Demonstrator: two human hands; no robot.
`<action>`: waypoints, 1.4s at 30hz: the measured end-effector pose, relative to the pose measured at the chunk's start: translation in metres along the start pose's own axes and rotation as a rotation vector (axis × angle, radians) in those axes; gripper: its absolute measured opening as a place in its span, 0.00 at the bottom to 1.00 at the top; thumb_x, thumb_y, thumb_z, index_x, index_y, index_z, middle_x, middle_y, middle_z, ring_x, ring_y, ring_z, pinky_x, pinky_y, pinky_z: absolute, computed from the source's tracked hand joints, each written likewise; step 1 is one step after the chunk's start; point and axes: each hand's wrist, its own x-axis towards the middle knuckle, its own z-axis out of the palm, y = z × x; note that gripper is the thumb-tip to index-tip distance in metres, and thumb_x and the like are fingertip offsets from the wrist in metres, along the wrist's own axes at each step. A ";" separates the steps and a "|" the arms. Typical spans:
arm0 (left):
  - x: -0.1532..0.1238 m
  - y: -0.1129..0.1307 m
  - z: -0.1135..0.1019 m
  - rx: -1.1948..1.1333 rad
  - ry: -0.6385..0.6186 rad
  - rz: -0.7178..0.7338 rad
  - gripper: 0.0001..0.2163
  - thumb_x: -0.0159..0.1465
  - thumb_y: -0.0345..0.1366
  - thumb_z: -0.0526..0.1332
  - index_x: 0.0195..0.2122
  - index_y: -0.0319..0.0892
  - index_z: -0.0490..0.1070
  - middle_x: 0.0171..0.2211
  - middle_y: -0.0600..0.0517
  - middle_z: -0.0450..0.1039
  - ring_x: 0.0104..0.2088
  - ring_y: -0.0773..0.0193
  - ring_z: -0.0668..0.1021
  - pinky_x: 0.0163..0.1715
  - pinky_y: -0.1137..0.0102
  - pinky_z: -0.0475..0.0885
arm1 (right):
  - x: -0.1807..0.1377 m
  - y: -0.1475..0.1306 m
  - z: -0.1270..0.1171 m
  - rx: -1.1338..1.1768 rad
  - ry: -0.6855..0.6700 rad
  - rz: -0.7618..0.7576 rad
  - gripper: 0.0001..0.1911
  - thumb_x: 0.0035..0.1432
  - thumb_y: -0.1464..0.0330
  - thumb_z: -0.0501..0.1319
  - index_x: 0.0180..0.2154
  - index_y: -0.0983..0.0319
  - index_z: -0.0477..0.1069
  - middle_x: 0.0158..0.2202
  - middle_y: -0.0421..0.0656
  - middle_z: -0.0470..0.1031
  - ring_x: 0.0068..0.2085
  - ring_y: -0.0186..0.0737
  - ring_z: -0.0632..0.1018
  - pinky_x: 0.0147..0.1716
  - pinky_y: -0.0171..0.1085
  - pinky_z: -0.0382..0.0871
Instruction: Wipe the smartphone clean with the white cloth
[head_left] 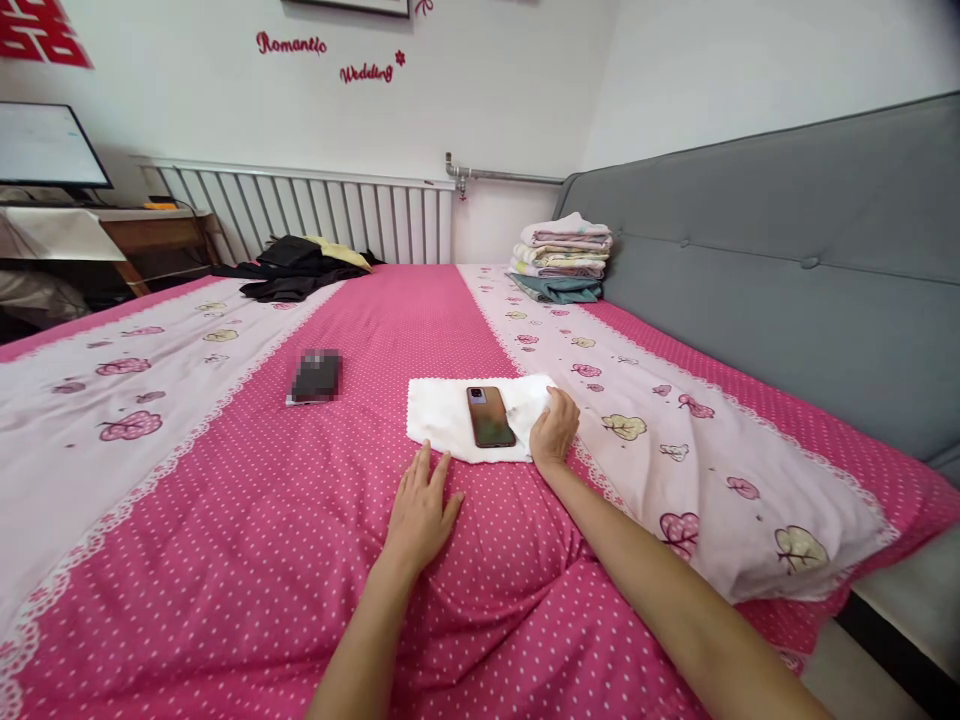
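Observation:
A white cloth point(442, 415) lies flat on the pink dotted bedspread point(262, 540). A dark phone point(490, 416) rests face up on its middle. My right hand point(554, 428) is closed on the cloth's right edge, pinching a raised fold there. My left hand point(420, 510) lies flat on the bedspread just below the cloth's near edge, fingers stretched out and holding nothing.
A small blurred dark object point(315, 377) lies on the bed to the left of the cloth. Dark clothes point(296, 270) are heaped at the far side. Folded laundry point(562, 258) is stacked by the grey headboard point(787, 280). A radiator point(315, 205) lines the wall.

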 end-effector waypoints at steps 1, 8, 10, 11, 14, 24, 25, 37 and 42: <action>0.005 0.001 0.001 -0.002 0.037 0.025 0.24 0.66 0.39 0.51 0.62 0.35 0.56 0.66 0.36 0.43 0.64 0.46 0.54 0.60 0.54 0.57 | 0.000 -0.003 -0.001 0.024 0.051 -0.055 0.22 0.58 0.74 0.44 0.52 0.67 0.65 0.53 0.55 0.68 0.55 0.49 0.64 0.54 0.48 0.57; 0.031 0.009 0.014 0.077 0.085 0.177 0.21 0.66 0.36 0.52 0.60 0.36 0.61 0.63 0.43 0.55 0.65 0.49 0.52 0.62 0.53 0.52 | -0.020 -0.040 0.002 0.082 -0.221 -0.336 0.24 0.60 0.69 0.49 0.56 0.70 0.59 0.57 0.56 0.63 0.58 0.45 0.64 0.56 0.43 0.60; 0.033 0.010 0.017 0.092 0.065 0.188 0.20 0.67 0.37 0.50 0.59 0.36 0.62 0.61 0.44 0.61 0.65 0.49 0.53 0.62 0.52 0.51 | -0.031 -0.050 0.006 0.027 -0.353 -0.316 0.30 0.58 0.68 0.51 0.61 0.72 0.52 0.62 0.57 0.56 0.62 0.47 0.60 0.58 0.43 0.58; 0.033 0.011 0.018 0.098 0.058 0.194 0.20 0.67 0.37 0.49 0.58 0.37 0.63 0.59 0.45 0.63 0.64 0.49 0.54 0.62 0.52 0.50 | -0.035 -0.053 0.008 -0.014 -0.407 -0.279 0.33 0.57 0.67 0.53 0.62 0.74 0.49 0.64 0.58 0.53 0.63 0.48 0.57 0.59 0.44 0.56; 0.029 0.013 0.016 0.114 0.058 0.180 0.18 0.67 0.37 0.50 0.57 0.40 0.65 0.56 0.44 0.66 0.64 0.48 0.56 0.62 0.52 0.51 | -0.042 -0.055 0.012 -0.124 -0.533 -0.116 0.41 0.55 0.64 0.57 0.63 0.78 0.44 0.64 0.63 0.49 0.64 0.53 0.55 0.60 0.46 0.53; 0.025 0.016 0.003 0.218 0.241 -0.304 0.14 0.61 0.37 0.56 0.43 0.34 0.71 0.55 0.31 0.59 0.62 0.36 0.54 0.58 0.48 0.51 | -0.030 -0.057 0.006 -0.266 -0.600 0.071 0.51 0.46 0.53 0.63 0.62 0.77 0.48 0.53 0.62 0.67 0.53 0.59 0.68 0.53 0.48 0.58; 0.026 0.013 0.001 0.205 0.223 -0.314 0.13 0.61 0.35 0.55 0.43 0.33 0.70 0.55 0.30 0.60 0.61 0.38 0.57 0.57 0.51 0.54 | -0.029 -0.058 0.006 -0.272 -0.600 0.077 0.51 0.45 0.53 0.63 0.62 0.76 0.48 0.52 0.61 0.68 0.52 0.58 0.68 0.53 0.47 0.58; 0.022 -0.005 -0.016 0.036 0.082 -0.227 0.08 0.64 0.28 0.50 0.32 0.41 0.67 0.36 0.46 0.72 0.41 0.56 0.75 0.39 0.65 0.68 | -0.008 -0.046 -0.006 0.190 -0.672 0.499 0.33 0.37 0.54 0.65 0.44 0.65 0.69 0.41 0.49 0.75 0.41 0.48 0.74 0.38 0.40 0.67; 0.012 -0.005 -0.021 0.018 0.089 -0.112 0.11 0.64 0.25 0.48 0.28 0.42 0.65 0.38 0.45 0.74 0.50 0.55 0.72 0.53 0.61 0.64 | -0.005 -0.051 -0.025 0.827 -0.630 0.863 0.14 0.38 0.61 0.65 0.27 0.62 0.68 0.22 0.37 0.69 0.25 0.33 0.69 0.22 0.31 0.60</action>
